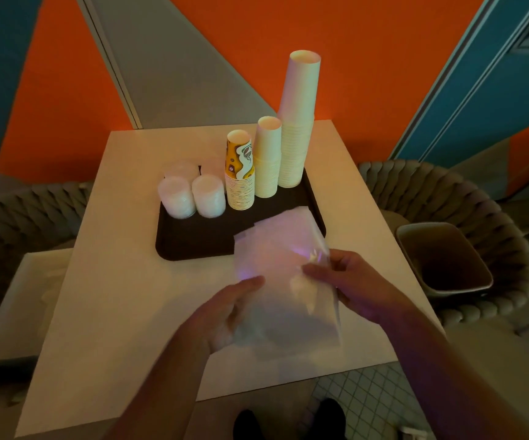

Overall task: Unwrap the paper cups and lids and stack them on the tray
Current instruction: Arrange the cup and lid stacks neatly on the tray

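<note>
A dark tray [193,242] lies on the white table [114,306]. Three cup stacks stand along its back right: a tall white stack [298,122], a shorter white stack [268,157] and a stack topped by a yellow patterned cup [240,169]. Several piles of clear lids [207,195] sit at the tray's back left. Both hands hold an empty clear plastic wrapper [282,265] above the table's front, its far end over the tray. My left hand [225,312] holds its left edge from below. My right hand [358,284] pinches its right side.
A beige bin [444,258] stands on the woven chair [479,223] to the right. Another woven chair [12,223] is at the left, beside a lower white surface [25,306]. Orange and blue walls rise behind. My shoes [288,420] show below the table edge.
</note>
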Demonstrator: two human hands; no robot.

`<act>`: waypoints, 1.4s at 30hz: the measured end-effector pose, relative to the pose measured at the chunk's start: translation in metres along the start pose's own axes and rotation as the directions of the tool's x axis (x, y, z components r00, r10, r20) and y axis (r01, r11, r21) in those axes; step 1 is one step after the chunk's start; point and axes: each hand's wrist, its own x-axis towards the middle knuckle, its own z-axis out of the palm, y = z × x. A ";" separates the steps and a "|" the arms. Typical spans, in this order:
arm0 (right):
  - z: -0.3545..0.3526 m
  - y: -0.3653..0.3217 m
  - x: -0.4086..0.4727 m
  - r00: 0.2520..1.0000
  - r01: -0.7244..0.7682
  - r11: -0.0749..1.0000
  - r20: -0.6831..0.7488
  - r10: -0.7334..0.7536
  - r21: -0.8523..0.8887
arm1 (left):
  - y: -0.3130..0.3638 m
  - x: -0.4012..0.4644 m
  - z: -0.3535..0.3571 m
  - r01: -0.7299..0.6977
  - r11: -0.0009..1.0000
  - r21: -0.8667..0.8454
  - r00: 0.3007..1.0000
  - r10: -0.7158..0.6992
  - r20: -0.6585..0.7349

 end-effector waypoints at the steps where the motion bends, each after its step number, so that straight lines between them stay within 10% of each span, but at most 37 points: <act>1: -0.006 -0.002 -0.002 1.000 0.008 1.000 -0.012 -0.009 -0.029 | 0.002 0.003 0.008 -0.018 1.000 0.023 1.000 0.018 0.002; 18: -0.138 -0.034 -0.007 0.986 0.131 0.990 -0.093 -0.135 -0.046 | 0.034 0.055 0.121 -0.341 0.876 0.343 0.940 0.324 0.106; 27: -0.211 -0.070 -0.007 0.939 0.329 0.944 -0.117 -0.324 0.027 | 0.044 0.082 0.204 -0.606 0.645 0.465 0.775 0.610 0.164; 31: -0.244 -0.084 -0.007 0.879 0.477 0.878 0.039 -0.476 -0.031 | 0.050 0.092 0.225 -0.594 0.597 0.540 0.802 0.489 0.342; 37: -0.287 -0.113 -0.013 0.868 0.457 0.887 0.253 -0.428 -0.068 | 0.072 0.103 0.221 -0.227 0.937 0.264 0.806 0.029 0.591; 42: -0.303 -0.120 -0.002 0.853 0.470 0.847 0.375 -0.364 -0.248 | 0.063 0.127 0.288 -0.287 0.643 0.710 0.922 -0.015 0.387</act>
